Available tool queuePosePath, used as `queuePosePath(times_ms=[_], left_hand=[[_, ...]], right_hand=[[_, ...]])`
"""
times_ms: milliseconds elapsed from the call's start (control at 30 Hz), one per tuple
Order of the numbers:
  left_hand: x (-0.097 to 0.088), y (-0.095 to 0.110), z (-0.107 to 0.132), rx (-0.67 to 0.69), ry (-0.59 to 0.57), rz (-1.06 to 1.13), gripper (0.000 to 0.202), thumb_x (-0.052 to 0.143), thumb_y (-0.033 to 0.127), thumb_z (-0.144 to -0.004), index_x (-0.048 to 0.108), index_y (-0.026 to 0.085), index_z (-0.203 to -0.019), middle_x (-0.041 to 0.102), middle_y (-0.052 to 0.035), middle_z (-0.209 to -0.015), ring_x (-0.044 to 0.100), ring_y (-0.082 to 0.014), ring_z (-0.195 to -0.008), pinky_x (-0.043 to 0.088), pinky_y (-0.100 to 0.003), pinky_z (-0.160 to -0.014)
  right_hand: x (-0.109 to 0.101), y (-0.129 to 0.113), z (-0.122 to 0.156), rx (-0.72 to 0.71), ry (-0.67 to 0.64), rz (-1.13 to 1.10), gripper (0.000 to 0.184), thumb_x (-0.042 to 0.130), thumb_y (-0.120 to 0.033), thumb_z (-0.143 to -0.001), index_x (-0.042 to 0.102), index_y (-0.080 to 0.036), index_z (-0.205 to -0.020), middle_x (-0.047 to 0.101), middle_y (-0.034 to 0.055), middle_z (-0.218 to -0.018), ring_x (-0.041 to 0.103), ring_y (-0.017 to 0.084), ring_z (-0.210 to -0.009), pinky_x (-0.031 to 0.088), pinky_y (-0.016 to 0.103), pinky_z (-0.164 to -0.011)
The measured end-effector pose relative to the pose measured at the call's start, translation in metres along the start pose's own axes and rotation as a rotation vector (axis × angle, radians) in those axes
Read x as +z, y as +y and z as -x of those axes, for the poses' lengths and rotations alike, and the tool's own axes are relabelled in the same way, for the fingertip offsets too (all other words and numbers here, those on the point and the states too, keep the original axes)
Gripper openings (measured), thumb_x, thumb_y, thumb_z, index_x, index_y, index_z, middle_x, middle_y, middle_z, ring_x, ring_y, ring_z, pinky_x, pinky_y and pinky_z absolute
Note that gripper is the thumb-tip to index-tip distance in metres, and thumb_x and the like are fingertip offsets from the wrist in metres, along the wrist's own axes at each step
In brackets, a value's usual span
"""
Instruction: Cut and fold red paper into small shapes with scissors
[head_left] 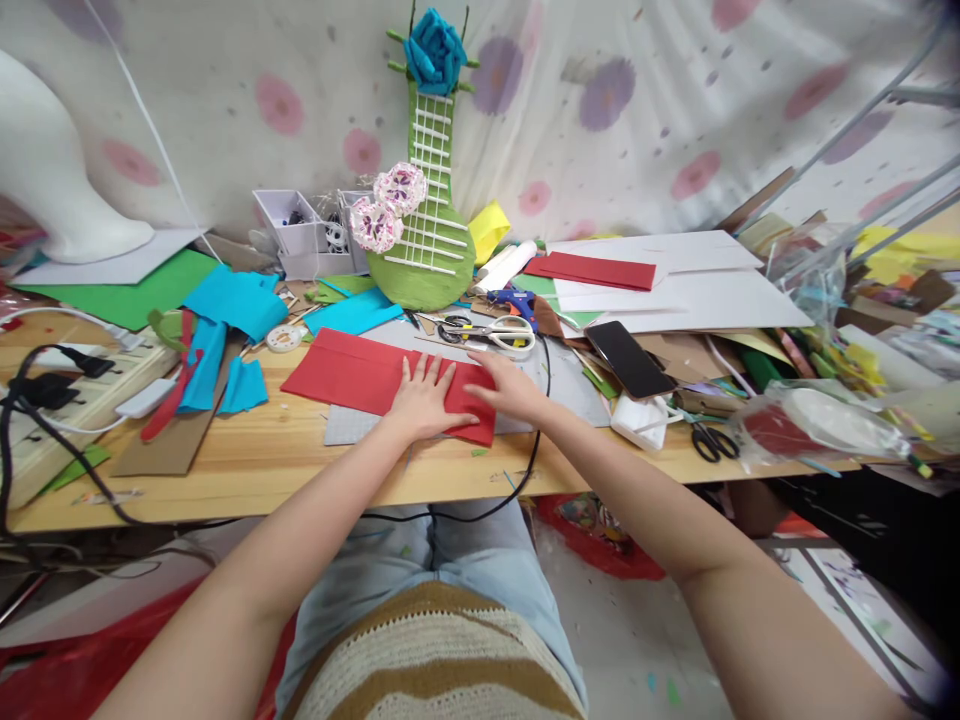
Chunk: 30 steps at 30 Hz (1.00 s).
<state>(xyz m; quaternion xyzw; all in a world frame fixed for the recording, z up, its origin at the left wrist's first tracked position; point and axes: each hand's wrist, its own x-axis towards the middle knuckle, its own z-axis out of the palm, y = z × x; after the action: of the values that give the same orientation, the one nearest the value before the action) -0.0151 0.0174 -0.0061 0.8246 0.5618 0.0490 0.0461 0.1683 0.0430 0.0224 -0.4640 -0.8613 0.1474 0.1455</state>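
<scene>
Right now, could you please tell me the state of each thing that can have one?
Left hand: open on the red paper, fingers spread
Right hand: open, fingers on the red paper
Red paper: creased, under both hands
Phone: lying down, screen dark
Power strip: plugs inserted
Green guitar-shaped piece: upright
White-handled scissors: open or shut unclear

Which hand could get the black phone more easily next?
Probably the right hand: it's closer to the phone. The left hand is farther off, spread on the red paper.

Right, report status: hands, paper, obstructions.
Left fingers spread on red paper. Right fingers at its right end. White-handled scissors close behind.
</scene>
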Motion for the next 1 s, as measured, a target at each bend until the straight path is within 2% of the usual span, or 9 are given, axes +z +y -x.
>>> queuePosePath(times_ms=[67,233,300,400,467,533,667,800,1000], left_hand=[[0.0,0.001,0.0,0.001,-0.003,0.015,0.102,0.036,0.08,-0.069,0.027,0.013,-0.145,0.02,-0.0171,-0.152,0.009,-0.0369,-0.14,-0.004,-0.058,-0.109],[-0.003,0.001,0.002,-0.052,0.059,0.173,0.11,0.052,0.071,-0.065,0.018,0.003,-0.145,0.012,-0.0226,-0.152,0.001,-0.0375,-0.141,0.0,-0.059,-0.11],[-0.003,-0.005,0.004,-0.109,0.215,0.306,0.092,0.055,0.055,-0.071,0.022,0.005,-0.142,0.019,-0.0223,-0.151,0.007,-0.0338,-0.141,0.008,-0.056,-0.111],[0.0,-0.023,0.003,-0.236,0.638,0.57,0.057,0.043,0.023,-0.076,0.034,0.013,-0.131,0.041,-0.0171,-0.138,0.034,-0.0232,-0.133,0.029,-0.043,-0.109],[0.004,-0.036,0.0,-0.34,0.877,0.738,0.051,0.037,0.013,-0.073,0.037,0.018,-0.124,0.051,-0.0135,-0.124,0.049,-0.0184,-0.119,0.042,-0.036,-0.1],[0.007,-0.044,-0.004,-0.413,0.994,0.853,0.048,0.035,0.01,-0.072,0.039,0.02,-0.118,0.053,-0.011,-0.116,0.054,-0.0166,-0.11,0.049,-0.032,-0.091],[0.009,-0.048,-0.009,-0.468,1.008,0.946,0.039,0.033,0.012,-0.074,0.041,0.021,-0.111,0.055,-0.0097,-0.112,0.056,-0.0157,-0.105,0.052,-0.03,-0.086],[0.006,-0.043,-0.006,-0.483,1.004,0.966,0.034,0.035,0.013,-0.074,0.042,0.02,-0.106,0.054,-0.0107,-0.11,0.056,-0.0176,-0.105,0.05,-0.033,-0.088],[-0.009,-0.039,0.004,-0.362,1.066,0.797,0.033,0.043,0.008,-0.07,0.045,0.02,-0.101,0.052,-0.0091,-0.105,0.054,-0.0183,-0.102,0.047,-0.033,-0.09]], right_hand=[[-0.006,-0.009,-0.022,0.085,0.033,-0.104,0.036,0.049,-0.028,-0.087,0.059,-0.015,-0.119,0.06,0.0103,-0.121,0.055,0.02,-0.112,0.042,0.034,-0.097],[-0.013,-0.034,-0.081,0.172,-0.139,-0.245,0.026,0.055,-0.021,-0.084,0.064,-0.011,-0.106,0.067,0.0085,-0.107,0.062,0.016,-0.095,0.047,0.025,-0.083],[-0.013,-0.042,-0.098,0.163,-0.207,-0.306,0.023,0.051,-0.021,-0.087,0.065,-0.01,-0.101,0.068,0.0081,-0.102,0.063,0.013,-0.087,0.048,0.021,-0.076],[-0.011,-0.05,-0.116,0.209,-0.25,-0.304,0.023,0.053,-0.023,-0.086,0.066,-0.011,-0.1,0.069,0.0084,-0.097,0.063,0.012,-0.077,0.048,0.02,-0.064],[-0.011,-0.054,-0.123,0.232,-0.31,-0.217,0.025,0.063,-0.025,-0.078,0.067,-0.012,-0.099,0.069,0.0081,-0.095,0.063,0.014,-0.074,0.048,0.022,-0.063],[-0.01,-0.057,-0.126,0.224,-0.381,-0.096,0.029,0.072,-0.025,-0.07,0.069,-0.014,-0.097,0.068,0.0077,-0.094,0.063,0.018,-0.078,0.049,0.025,-0.067],[-0.008,-0.064,-0.131,0.147,-0.431,0.078,0.026,0.073,-0.028,-0.068,0.071,-0.017,-0.092,0.068,0.0077,-0.093,0.062,0.022,-0.086,0.048,0.03,-0.077],[-0.008,-0.064,-0.136,0.111,-0.483,0.094,0.02,0.07,-0.033,-0.07,0.069,-0.018,-0.083,0.067,0.0051,-0.081,0.061,0.019,-0.078,0.046,0.028,-0.069],[-0.007,-0.053,-0.133,0.122,-0.434,-0.227,0.015,0.067,-0.027,-0.068,0.057,-0.017,-0.064,0.053,-0.0041,-0.058,0.05,0.01,-0.06,0.036,0.02,-0.056]])
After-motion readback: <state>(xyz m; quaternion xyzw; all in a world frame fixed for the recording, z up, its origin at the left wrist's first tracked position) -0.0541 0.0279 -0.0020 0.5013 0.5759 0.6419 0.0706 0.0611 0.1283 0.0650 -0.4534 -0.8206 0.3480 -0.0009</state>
